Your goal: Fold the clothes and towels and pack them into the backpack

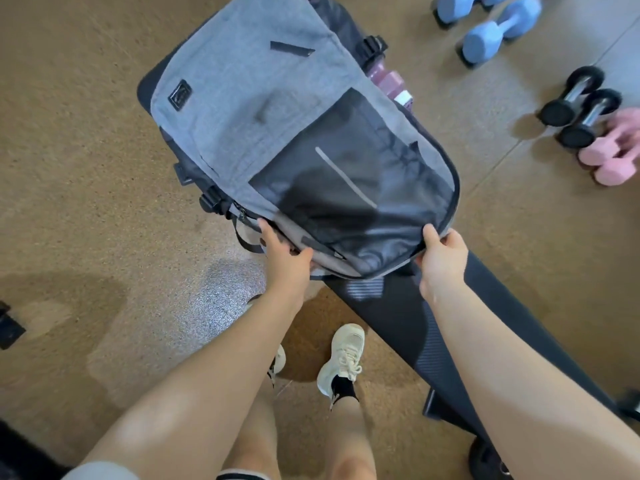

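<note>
A: Being held at its near end, the backpack (263, 109) is lying on a dark bench, the table (398, 317), its long axis running away from the person, up and to the left.

B: How is each grip being applied?

A: The left hand (285, 258) is curled over the near-left edge by the zipper and strap; the right hand (441, 261) is pinching the rim at the near-right corner, thumb on top. Neither grip is spread.

B: Which hand is nearer the opening?

A: Both are being kept on the same near edge, the opening lying between them. The black lined panel (349, 188) is being exposed just beyond the fingers.

B: Are clothes or towels being seen?

A: None are being shown; whether any are packed inside cannot be told.

B: What is being judged about the coming move?

A: The flap is probably being drawn toward the person along the long axis, so both hands are equally placed.

B: Anything else nearby?

A: Blue dumbbells (498, 29), black dumbbells (578, 105) and pink dumbbells (613, 154) are lying on the floor (76, 140), well apart.
</note>
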`<state>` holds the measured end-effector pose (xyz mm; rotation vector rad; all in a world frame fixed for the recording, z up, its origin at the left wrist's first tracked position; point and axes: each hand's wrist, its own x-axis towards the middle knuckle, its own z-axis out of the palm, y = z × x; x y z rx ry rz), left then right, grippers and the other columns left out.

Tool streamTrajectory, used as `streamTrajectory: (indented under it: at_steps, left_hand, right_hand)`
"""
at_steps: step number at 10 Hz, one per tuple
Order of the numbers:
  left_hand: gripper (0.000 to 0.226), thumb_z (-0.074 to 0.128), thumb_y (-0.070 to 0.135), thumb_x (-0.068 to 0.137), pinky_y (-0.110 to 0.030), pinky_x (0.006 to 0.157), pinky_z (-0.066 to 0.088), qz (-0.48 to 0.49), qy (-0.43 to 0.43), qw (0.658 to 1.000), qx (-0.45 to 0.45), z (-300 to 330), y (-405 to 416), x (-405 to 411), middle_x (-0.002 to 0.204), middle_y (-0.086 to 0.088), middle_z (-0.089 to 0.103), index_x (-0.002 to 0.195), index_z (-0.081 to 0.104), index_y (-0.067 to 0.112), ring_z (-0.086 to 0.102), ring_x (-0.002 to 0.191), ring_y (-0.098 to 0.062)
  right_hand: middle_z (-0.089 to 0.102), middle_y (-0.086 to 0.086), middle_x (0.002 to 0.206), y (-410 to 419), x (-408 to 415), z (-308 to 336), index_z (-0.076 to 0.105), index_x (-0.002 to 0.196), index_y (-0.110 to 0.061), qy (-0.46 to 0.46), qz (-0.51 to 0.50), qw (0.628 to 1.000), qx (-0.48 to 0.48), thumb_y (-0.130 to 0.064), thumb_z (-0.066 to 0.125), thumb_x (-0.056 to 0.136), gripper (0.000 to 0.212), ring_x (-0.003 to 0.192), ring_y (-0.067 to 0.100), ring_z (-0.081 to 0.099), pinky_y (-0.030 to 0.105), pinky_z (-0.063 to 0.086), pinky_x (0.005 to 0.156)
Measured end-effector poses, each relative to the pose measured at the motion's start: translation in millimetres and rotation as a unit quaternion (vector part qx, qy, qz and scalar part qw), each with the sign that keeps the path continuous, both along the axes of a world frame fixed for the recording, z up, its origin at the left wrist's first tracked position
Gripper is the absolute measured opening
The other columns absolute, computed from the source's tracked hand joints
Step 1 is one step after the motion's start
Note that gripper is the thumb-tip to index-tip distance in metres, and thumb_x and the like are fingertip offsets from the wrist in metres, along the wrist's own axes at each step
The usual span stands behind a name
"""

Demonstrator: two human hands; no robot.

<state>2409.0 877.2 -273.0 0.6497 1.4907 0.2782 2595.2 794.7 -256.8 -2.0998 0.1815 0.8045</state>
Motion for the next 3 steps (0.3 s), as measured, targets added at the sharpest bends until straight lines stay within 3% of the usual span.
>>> streamTrajectory:
  at_steps: [1, 2, 3]
  left_hand:
    - [0.093, 0.053, 0.004, 0.088, -0.048, 0.089, 0.051, -0.128, 0.127, 0.983, 0.029, 2, -11, -2, 0.130, -0.019, 0.053, 0.144, -0.016, 0.030, 0.060, 0.104, -0.033]
    - [0.080, 0.045, 0.011, 0.091, -0.034, 0.064, 0.048, -0.299, 0.263, 0.915, 0.064, 35, -13, -6, 0.101, -0.022, 0.063, 0.147, -0.011, 0.019, 0.061, 0.080, -0.032]
    - [0.076, 0.041, 0.011, 0.093, -0.025, 0.048, 0.037, -0.447, 0.285, 0.809, 0.253, 87, -16, 3, 0.080, -0.014, 0.064, 0.147, -0.011, 0.017, 0.055, 0.060, -0.025]
  right_hand:
    - [0.059, 0.010, 0.084, -15, 6, 6, 0.055, 0.087, -0.011, 0.038, 0.113, 0.987, -0.107, -0.017, 0.052, 0.093, 0.008, 0.064, 0.016, 0.054, 0.033, 0.052, 0.063]
    - [0.063, 0.008, 0.103, -23, 12, 33, 0.054, 0.116, -0.010, 0.014, 0.241, 0.955, -0.171, -0.027, 0.050, 0.093, 0.028, 0.089, 0.023, 0.061, 0.039, 0.049, 0.088]
    - [0.059, 0.006, 0.113, -26, 16, 89, 0.044, 0.130, -0.011, -0.129, 0.335, 0.925, -0.123, -0.027, 0.049, 0.095, 0.039, 0.106, 0.024, 0.055, 0.033, 0.042, 0.090]
